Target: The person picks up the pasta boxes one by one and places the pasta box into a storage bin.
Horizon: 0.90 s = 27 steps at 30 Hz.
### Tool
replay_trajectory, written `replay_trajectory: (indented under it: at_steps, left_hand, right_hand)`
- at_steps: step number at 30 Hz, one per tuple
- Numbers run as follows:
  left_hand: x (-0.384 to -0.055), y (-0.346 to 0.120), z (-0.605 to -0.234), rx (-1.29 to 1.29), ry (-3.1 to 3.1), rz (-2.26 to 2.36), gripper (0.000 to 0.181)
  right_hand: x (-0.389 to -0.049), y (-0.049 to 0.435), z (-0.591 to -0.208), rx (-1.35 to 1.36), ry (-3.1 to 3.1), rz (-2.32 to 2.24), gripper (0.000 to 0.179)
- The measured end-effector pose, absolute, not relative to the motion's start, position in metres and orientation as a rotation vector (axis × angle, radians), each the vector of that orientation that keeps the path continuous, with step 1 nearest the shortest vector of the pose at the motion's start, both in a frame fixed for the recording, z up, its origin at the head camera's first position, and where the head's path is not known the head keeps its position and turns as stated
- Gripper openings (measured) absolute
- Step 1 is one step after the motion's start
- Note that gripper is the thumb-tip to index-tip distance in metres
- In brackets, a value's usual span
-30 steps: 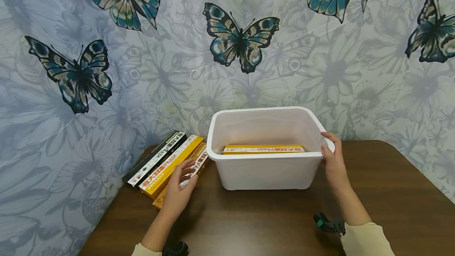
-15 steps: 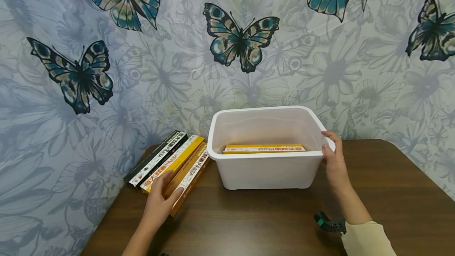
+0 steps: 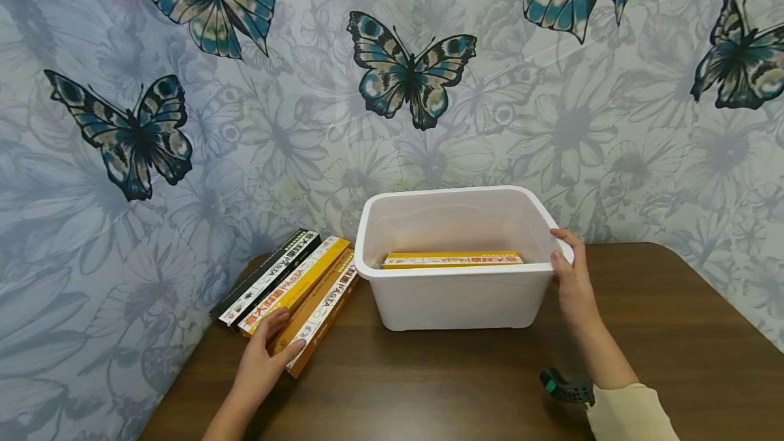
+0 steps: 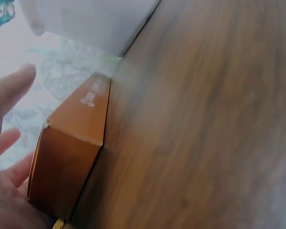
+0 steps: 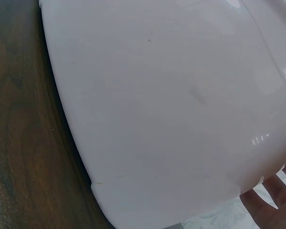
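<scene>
In the head view my left hand [image 3: 260, 356] is at the near end of a brown pasta box [image 3: 322, 308], thumb over its near corner and fingers at its left side. The left wrist view shows the thumb [image 4: 14, 88] straight and raised apart from the brown box [image 4: 71, 143], with other fingers behind it. Alongside lie a yellow pasta box [image 3: 306, 281] and a black one [image 3: 269, 278]. My right hand [image 3: 576, 284] grips the right rim of a white plastic bin [image 3: 465, 301], thumb outside the rim. Inside lies a yellow pasta box [image 3: 453, 260].
Bin and boxes stand on a dark brown wooden table [image 3: 441, 386]. A wall covering with butterflies [image 3: 412, 73] rises right behind it. A black wristband [image 3: 566, 386] hangs at the right wrist.
My left hand has slid back along the brown box to its near end, toward me and to the left. The right hand keeps its grip on the bin's rim.
</scene>
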<state>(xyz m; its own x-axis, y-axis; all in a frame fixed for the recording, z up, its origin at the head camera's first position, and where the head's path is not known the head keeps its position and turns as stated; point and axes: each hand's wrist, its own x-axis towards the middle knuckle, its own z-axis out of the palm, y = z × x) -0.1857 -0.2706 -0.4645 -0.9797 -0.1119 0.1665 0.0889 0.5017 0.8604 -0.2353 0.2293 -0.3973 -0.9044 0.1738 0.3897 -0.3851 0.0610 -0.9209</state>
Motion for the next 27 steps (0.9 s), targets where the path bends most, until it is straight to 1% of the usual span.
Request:
replay_trajectory:
  at_steps: [8,11,15,27]
  left_hand:
    - [-0.182,-0.288,-0.467,-0.076,-2.704,-1.52,0.089]
    - [-0.181,-0.294,-0.47,-0.153,-2.751,-1.517,0.096]
    - [-0.179,-0.299,-0.47,-0.22,-2.799,-1.467,0.101]
    - [-0.179,-0.299,-0.465,-0.161,-2.963,-1.287,0.108]
  right_hand:
    - [-0.234,0.229,-0.397,0.194,-1.954,1.915,0.046]
    - [-0.234,0.229,-0.396,0.192,-1.949,1.912,0.046]
    - [-0.234,0.227,-0.395,0.203,-1.926,1.921,0.045]
    - [-0.233,0.226,-0.396,0.175,-1.925,1.931,0.047]
